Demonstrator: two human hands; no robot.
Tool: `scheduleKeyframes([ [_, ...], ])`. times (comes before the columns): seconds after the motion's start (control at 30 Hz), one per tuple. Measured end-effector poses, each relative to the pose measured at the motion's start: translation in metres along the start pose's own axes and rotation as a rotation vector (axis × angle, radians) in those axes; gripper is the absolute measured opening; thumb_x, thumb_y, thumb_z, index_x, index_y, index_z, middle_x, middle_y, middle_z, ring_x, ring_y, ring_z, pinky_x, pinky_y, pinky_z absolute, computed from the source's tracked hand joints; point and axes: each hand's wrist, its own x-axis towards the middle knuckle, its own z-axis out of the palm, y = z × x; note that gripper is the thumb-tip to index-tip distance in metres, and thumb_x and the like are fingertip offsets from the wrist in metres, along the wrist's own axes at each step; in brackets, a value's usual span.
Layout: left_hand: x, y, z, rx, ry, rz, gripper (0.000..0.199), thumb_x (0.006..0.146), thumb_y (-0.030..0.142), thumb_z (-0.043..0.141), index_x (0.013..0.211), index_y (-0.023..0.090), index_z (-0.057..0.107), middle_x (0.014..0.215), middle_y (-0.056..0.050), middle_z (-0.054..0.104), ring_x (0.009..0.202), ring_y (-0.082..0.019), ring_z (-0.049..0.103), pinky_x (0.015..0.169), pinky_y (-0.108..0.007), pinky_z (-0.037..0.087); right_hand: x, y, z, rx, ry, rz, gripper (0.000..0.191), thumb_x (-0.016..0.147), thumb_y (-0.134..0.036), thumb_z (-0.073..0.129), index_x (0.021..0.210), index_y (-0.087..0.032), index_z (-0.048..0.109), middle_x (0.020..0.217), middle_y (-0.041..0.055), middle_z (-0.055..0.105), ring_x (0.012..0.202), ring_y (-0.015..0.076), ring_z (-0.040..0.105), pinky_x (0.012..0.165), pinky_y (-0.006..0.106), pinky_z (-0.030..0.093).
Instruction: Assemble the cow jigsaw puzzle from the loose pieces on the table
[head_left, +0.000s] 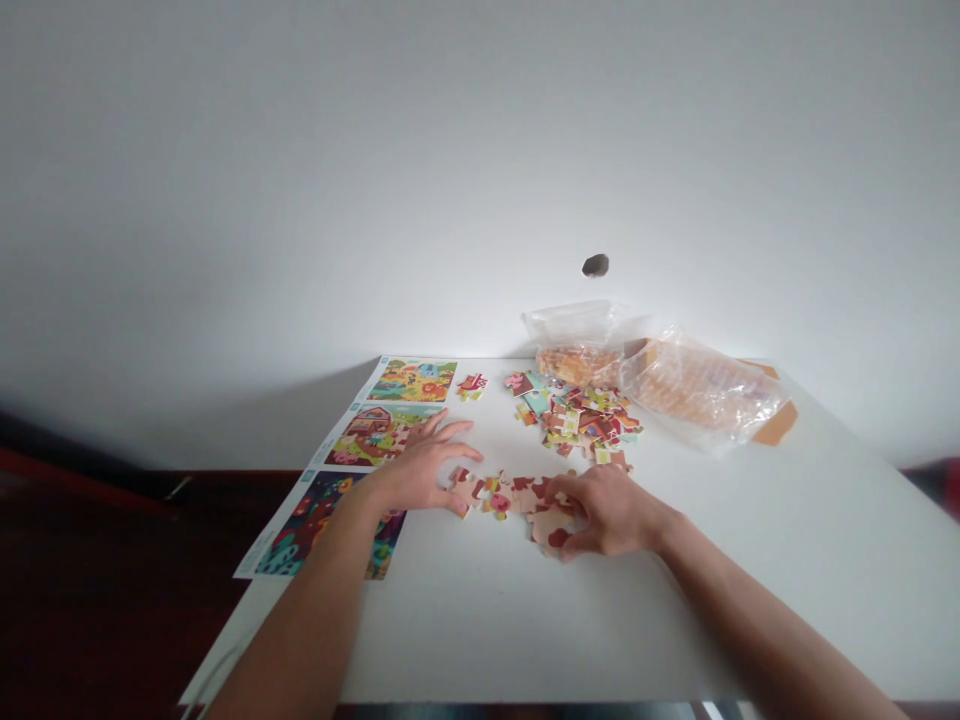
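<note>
While two bare hands reach over a white surface [480, 620], puzzle pieces [523, 495] in cream, brown and pink form an uneven row between them. The left hand [424, 475] is open, fingers spread, its thumb at the row's left end, either touching the edge or just beside it. The right hand [607, 510] bends over the row's right end, thumb and forefinger on or against a pale piece with a brown patch; whether they pinch it or only press on it, I cannot tell. The step in hand looks like handling and lining up pieces along this row. Moving that pale piece would call for a light, flat touch from the right hand, with the left steadying the far end so that the row does not shift. Beyond the right hand lies a loose, overlapping pile [577, 420] of colourful pieces, and a small red and white cluster [472, 385] sits apart, to its left. Printed sheets [386, 545] with cartoon animal scenes run down the left side, partly under the left arm. Behind the pile are two clear bags [581, 325] [705, 390] with orange contents, near orange card [776, 425], against a pale wall [300, 200] with a dark hole [595, 266].
</note>
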Motion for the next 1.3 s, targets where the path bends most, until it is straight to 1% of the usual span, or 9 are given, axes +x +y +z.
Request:
scheduleKeyframes([
  [0.13,-0.001,-0.001,0.004,-0.016,-0.009,0.015,0.044,0.059,0.042,0.088,0.1,0.031,0.073,0.155,-0.003,0.035,0.147,-0.04,0.014,0.116,-0.063,0.014,-0.001,-0.003,0.001,0.007,-0.011,-0.028,0.046,0.072,-0.056,0.074,0.107,-0.027,0.067,0.075,-0.0001,0.068,0.067,0.0182,0.061,0.056,0.027,0.024],
  [0.2,0.0,0.0,0.006,-0.027,-0.015,0.012,0.038,0.06,0.039,0.088,0.094,0.029,0.073,0.155,-0.002,0.034,0.147,-0.039,0.013,0.116,-0.062,0.014,-0.001,-0.004,0.0,0.021,-0.013,-0.049,0.043,0.075,-0.053,0.072,0.109,-0.027,0.067,0.074,-0.0003,0.068,0.067,0.0177,0.06,0.057,0.027,0.025],
  [0.3,0.0,0.001,0.007,-0.049,-0.002,0.025,0.036,0.06,0.037,0.088,0.09,0.025,0.072,0.155,-0.005,0.035,0.147,-0.038,0.016,0.117,-0.06,0.017,-0.002,-0.004,-0.001,0.007,-0.006,-0.029,0.055,0.072,-0.058,0.073,0.118,-0.028,0.064,0.075,0.0006,0.068,0.069,0.0193,0.061,0.057,0.027,0.025],
  [0.37,-0.001,0.003,0.006,-0.064,0.008,0.042,0.035,0.061,0.036,0.087,0.089,0.024,0.07,0.154,-0.006,0.036,0.147,-0.037,0.018,0.117,-0.059,0.018,-0.001,-0.003,-0.002,-0.013,-0.009,-0.002,0.061,0.069,-0.063,0.074,0.118,-0.027,0.064,0.075,0.0014,0.068,0.07,0.0207,0.061,0.057,0.027,0.024],
  [0.57,-0.001,0.013,0.0,-0.114,0.016,0.062,0.03,0.069,0.036,0.082,0.083,0.02,0.061,0.151,-0.008,0.042,0.147,-0.033,0.02,0.117,-0.056,0.021,0.0,-0.001,0.0,-0.005,-0.023,0.017,0.059,0.068,-0.062,0.075,0.115,-0.027,0.065,0.073,0.0009,0.067,0.069,0.0206,0.061,0.057,0.026,0.023],
  [0.7,0.003,0.024,0.001,-0.146,0.063,0.148,0.021,0.077,0.032,0.075,0.08,0.02,0.059,0.145,-0.008,0.05,0.147,-0.031,0.023,0.117,-0.053,0.023,-0.001,-0.001,0.0,-0.001,-0.015,0.012,0.058,0.069,-0.061,0.075,0.115,-0.027,0.065,0.074,0.0011,0.068,0.069,0.0213,0.061,0.057,0.027,0.025],
  [0.87,0.011,0.041,0.014,-0.159,0.097,0.205,0.011,0.078,0.023,0.071,0.088,0.023,0.066,0.14,-0.004,0.055,0.147,-0.03,0.022,0.116,-0.049,0.028,-0.005,0.002,-0.005,0.043,-0.026,0.011,0.05,0.07,-0.051,0.076,0.114,-0.029,0.065,0.076,-0.0006,0.069,0.068,0.0191,0.061,0.058,0.026,0.027],
  [1.03,0.016,0.047,0.025,-0.114,0.004,0.262,0.042,0.076,0.027,0.075,0.117,0.034,0.068,0.145,0.0,0.051,0.148,-0.036,0.016,0.117,-0.055,0.022,-0.011,0.007,-0.012,0.054,-0.034,0.03,0.042,0.069,-0.047,0.077,0.105,-0.028,0.066,0.076,-0.0025,0.069,0.065,0.017,0.06,0.059,0.026,0.028],
  [1.3,0.016,0.042,0.025,-0.094,-0.017,0.217,0.038,0.078,0.03,0.074,0.116,0.037,0.07,0.148,0.002,0.047,0.148,-0.037,0.011,0.117,-0.057,0.022,-0.014,0.008,-0.018,0.079,-0.059,0.034,0.046,0.068,-0.049,0.078,0.107,-0.028,0.066,0.077,-0.0028,0.068,0.067,0.0167,0.059,0.058,0.025,0.028],
])
